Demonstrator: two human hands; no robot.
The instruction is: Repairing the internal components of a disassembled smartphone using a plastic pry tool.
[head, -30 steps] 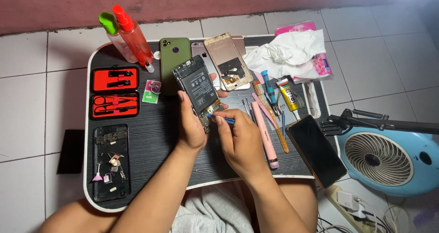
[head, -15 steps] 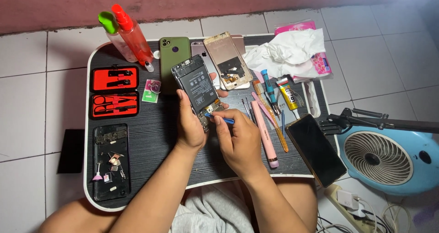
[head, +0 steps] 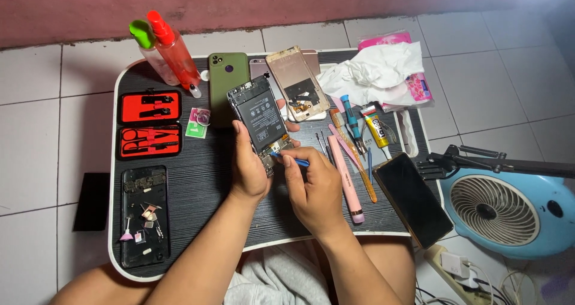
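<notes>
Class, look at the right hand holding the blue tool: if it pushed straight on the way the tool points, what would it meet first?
The right hand aims its blue tool up-left, so it would probably meet the lower end of the opened phone held by the left hand; the tip looks nearly there already.

The left hand (head: 250, 170) covers the near edge of the opened phone (head: 261, 120). Only a short piece of the blue tool (head: 294, 160) shows — the rest sits inside the right hand (head: 314, 191). The fan (head: 509, 212) is cut off at the right edge — the small parts in the phone shell (head: 144, 215) are too tiny to identify.
</notes>
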